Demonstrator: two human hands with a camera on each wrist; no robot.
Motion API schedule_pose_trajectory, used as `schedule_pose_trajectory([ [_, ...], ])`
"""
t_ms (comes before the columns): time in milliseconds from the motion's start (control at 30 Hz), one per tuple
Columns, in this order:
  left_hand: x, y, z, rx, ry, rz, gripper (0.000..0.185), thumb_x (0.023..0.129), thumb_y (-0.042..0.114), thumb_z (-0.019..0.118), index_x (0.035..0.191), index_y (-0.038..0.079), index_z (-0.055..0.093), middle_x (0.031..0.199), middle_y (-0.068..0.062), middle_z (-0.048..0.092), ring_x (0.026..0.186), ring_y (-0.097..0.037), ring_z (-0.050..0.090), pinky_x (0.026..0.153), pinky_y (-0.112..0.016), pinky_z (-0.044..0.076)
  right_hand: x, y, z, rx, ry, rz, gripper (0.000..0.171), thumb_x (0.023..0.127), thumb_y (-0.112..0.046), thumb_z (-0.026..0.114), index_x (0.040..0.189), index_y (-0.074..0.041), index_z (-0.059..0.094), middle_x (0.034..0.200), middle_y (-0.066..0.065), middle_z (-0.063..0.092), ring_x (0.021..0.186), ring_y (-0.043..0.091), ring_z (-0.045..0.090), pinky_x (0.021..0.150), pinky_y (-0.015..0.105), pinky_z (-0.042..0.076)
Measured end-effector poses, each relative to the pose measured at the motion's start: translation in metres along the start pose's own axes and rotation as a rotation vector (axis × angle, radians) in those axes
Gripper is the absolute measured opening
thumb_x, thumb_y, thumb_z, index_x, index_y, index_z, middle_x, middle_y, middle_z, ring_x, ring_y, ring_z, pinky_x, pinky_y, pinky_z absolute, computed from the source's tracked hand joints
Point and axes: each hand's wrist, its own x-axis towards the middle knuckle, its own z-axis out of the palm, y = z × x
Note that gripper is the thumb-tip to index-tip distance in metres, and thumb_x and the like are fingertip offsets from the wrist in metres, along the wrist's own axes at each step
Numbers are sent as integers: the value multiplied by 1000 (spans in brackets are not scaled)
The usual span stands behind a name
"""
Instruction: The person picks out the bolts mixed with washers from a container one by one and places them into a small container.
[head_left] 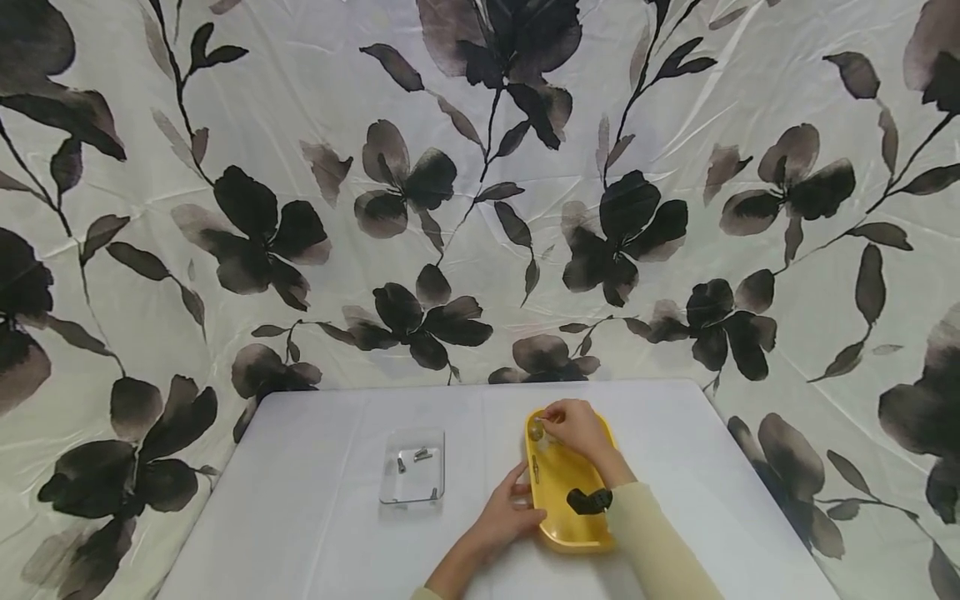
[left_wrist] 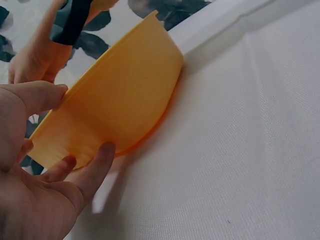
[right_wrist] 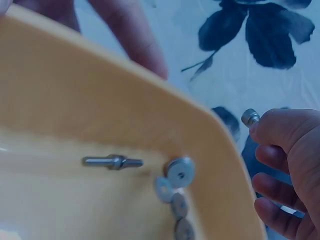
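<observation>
The yellow tray (head_left: 566,533) has raised walls and rounded ends. My left hand (head_left: 504,512) holds its left side; in the left wrist view the thumb (left_wrist: 42,96) lies at the rim and the fingers reach the lower wall. Over the tray's far end, my right hand (head_left: 579,427) pinches a small metal screw (right_wrist: 250,117) with a cylindrical head, between thumb and fingertips. Inside the tray lie a thin metal stud (right_wrist: 112,161) with a wider collar, a thick round metal piece (right_wrist: 180,171) and several washers (right_wrist: 180,205) along the end wall.
Left of the tray, a clear plastic box (head_left: 412,502) holds several small metal screws (head_left: 422,454). Both stand on a white-covered table (head_left: 322,533). A floral cloth (head_left: 480,250) hangs behind the table's far edge. A black strap device (head_left: 589,501) sits on the right wrist.
</observation>
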Motion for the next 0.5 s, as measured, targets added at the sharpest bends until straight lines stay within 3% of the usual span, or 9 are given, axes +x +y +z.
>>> schedule_pose_trajectory([
  [267,0,2,-4,6,10,-8,85,82,-1,71,153,10,26,128,-23,45,99,-26,62,78,-38,57,5,-17,-10,-20,12,-61,3,84,-15,76,86,-14,75,77,-8,65,69,10,57,61,26,52],
  [500,-2,17,-15,93,37,10,76,86,7,69,152,10,31,130,-19,47,97,-25,63,78,-41,58,11,-32,-16,-16,27,-132,4,84,-13,76,88,-13,76,80,-9,67,71,8,58,64,27,52],
])
